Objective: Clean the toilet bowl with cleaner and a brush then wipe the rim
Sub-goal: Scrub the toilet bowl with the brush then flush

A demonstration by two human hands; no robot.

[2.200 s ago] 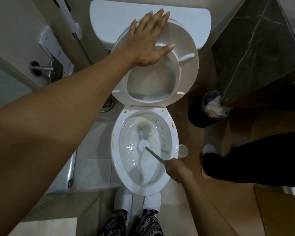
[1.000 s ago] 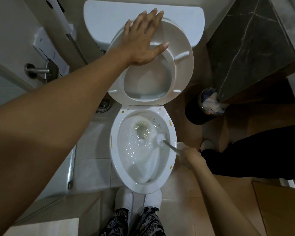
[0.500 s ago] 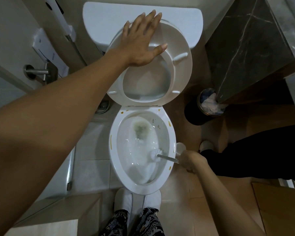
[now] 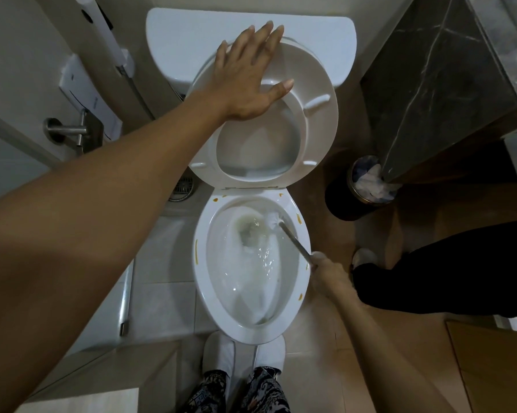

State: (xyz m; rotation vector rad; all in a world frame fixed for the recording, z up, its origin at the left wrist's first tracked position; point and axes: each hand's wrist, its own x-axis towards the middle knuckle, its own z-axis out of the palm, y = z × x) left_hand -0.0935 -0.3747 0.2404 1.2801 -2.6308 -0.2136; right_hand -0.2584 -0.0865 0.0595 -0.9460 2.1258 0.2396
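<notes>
White porcelain toilet (image 4: 252, 329): biggest thing, centre of view; fixed, hard, slick when wet. Bowl holds foamy water w/ a murky patch near the back.
Rim (image 4: 201, 263): yellow-orange blobs round it, left side, right side, back edge. Prob. cleaner or stains, can't tell which. Not wiped yet, by the look.
Seat (image 4: 317, 93): plastic, tipped up vs the tank (image 4: 176, 34). Light, hinged; I'd guess it drops if let go.
Left hand (image 4: 248, 81): flat, fingers straight & spread, pressing the raised seat back. Grasps nothing.
Right hand (image 4: 328, 269): fist clenched round the brush handle, just outside the bowl's right edge.
Brush (image 4: 293, 236): thin stiff metal-look handle, white bristle head (image 4: 272, 217) low on the bowl's back-right wall, near the murky patch. Light, rigid; wet handle could slip. Best held at the far end as now, away from splash.
Bin (image 4: 361, 189): dark, right of toilet, tissue inside, part tucked under a grey marble-look counter.
Other person: dark trouser leg & white slipper at right, rest cut off.
Hidden/unclear: handle end buried in the fist; bristles partly blurred; cleaner bottle & wipe cloth not in view; wearer's own feet partly under the bowl front.
</notes>
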